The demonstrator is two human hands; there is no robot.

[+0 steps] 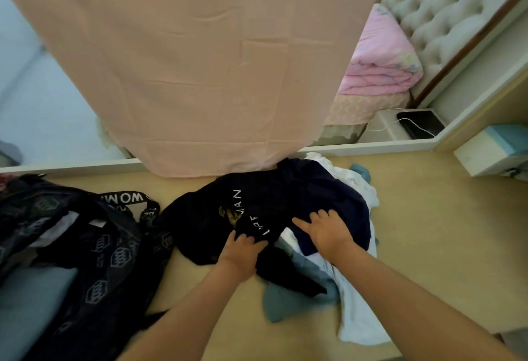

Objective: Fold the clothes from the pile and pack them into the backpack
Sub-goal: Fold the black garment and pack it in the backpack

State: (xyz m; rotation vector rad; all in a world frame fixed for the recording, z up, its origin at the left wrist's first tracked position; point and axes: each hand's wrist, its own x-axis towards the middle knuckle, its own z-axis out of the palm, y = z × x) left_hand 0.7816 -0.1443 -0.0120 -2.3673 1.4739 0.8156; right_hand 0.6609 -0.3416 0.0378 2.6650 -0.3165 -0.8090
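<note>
A dark navy shirt (265,203) with white lettering lies on top of the clothes pile on the floor. My left hand (243,249) grips a bunched fold of it near the lettering. My right hand (325,232) lies flat on the shirt with its fingers spread. Under the shirt lie a white garment (357,312) and a teal one (288,300). The dark patterned backpack (94,249) lies open at the left, with light blue fabric (31,303) inside it.
A bed draped in a peach sheet (200,60) stands just behind the pile, with a pink quilt (383,57) on it. A white bedside unit with a dark tablet (420,123) is at the right, and a white and teal box (491,152) sits beside it.
</note>
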